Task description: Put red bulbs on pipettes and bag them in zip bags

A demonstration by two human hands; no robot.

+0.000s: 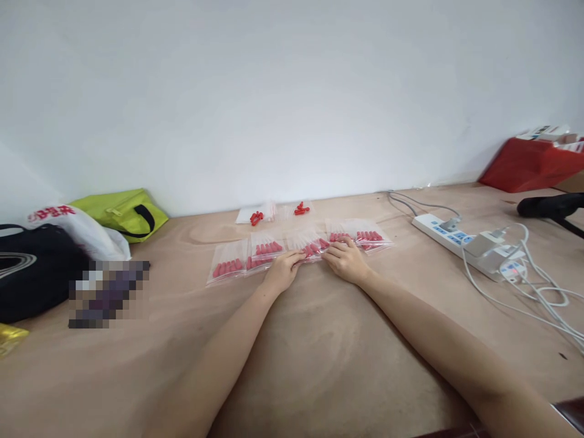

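Several clear zip bags lie in an overlapping row on the table, each with small red stick-shaped pieces inside. My left hand (283,271) is closed at the lower left corner of the middle zip bag (306,238), thumb and fingers pressed together on its edge. On the opposite corner, my right hand (345,261) has its fingers curled over the bag's lower edge. To the left is another zip bag (228,267); to the right, one more zip bag (370,236). My fingers cover parts of the middle bag and its red pieces.
Behind the row, loose red pieces (301,209) and more red pieces (256,218) lie on bags near the wall. A white power strip (449,240) with tangled cables sits right. Farther right stands a red bag (524,164). Green (121,210) and black bags (43,274) lie left.
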